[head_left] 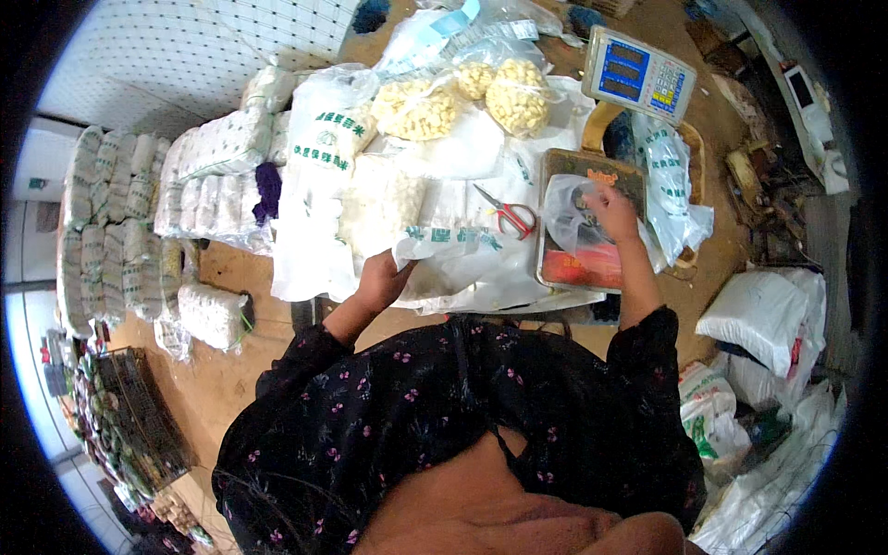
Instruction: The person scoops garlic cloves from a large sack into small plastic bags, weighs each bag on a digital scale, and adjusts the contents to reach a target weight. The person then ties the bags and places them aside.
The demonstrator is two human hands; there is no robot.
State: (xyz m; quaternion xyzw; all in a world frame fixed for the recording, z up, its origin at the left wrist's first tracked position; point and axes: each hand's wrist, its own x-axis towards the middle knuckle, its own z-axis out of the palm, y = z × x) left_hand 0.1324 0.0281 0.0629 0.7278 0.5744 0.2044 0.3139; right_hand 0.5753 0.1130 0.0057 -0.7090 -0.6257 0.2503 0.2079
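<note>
My left hand (382,280) is closed on the lower edge of a white plastic bag with green print (444,245), beside a clear bag of pale contents (379,208). My right hand (612,209) has curled fingers on a thin translucent plastic bag (569,220) lying over the platform of a weighing scale (578,268), whose display (629,76) stands behind it. Red-handled scissors (511,214) lie between my hands on white plastic sheeting (481,162). Farther back sit knotted bags of peeled cream-coloured pieces (416,111).
Stacked white packs (106,222) and a wrapped bundle (211,314) are at the left, with a dark purple cloth (267,190) nearby. A wire crate (143,412) stands lower left. Pale blue bags (675,185) hang right of the scale; full white sacks (749,324) sit at the right.
</note>
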